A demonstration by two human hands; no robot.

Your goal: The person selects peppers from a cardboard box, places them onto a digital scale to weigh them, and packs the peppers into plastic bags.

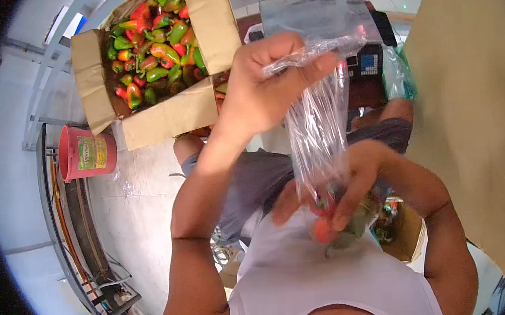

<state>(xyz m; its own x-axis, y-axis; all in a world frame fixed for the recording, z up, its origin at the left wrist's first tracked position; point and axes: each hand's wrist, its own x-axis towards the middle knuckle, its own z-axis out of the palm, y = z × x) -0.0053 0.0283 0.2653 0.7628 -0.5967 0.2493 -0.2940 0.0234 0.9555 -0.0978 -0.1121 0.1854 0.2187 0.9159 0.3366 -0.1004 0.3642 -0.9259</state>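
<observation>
A clear plastic bag point(320, 133) hangs stretched in front of my chest, with red and green peppers point(326, 226) at its bottom. My left hand point(272, 76) is closed on the bag's twisted upper end, thumb pointing right. Lower down, my right hand point(352, 184) wraps around the bag just above the peppers, its fingers pressed on the plastic and slightly blurred. The bag's lower part is smeared, so the number of peppers is unclear.
An open cardboard box point(166, 114) of red and green peppers stands at upper left. Below it is a red bucket point(91, 155). A scale point(365, 61) sits ahead, with a green bag point(398, 73) beside it. Another box point(409, 239) lies near my right elbow.
</observation>
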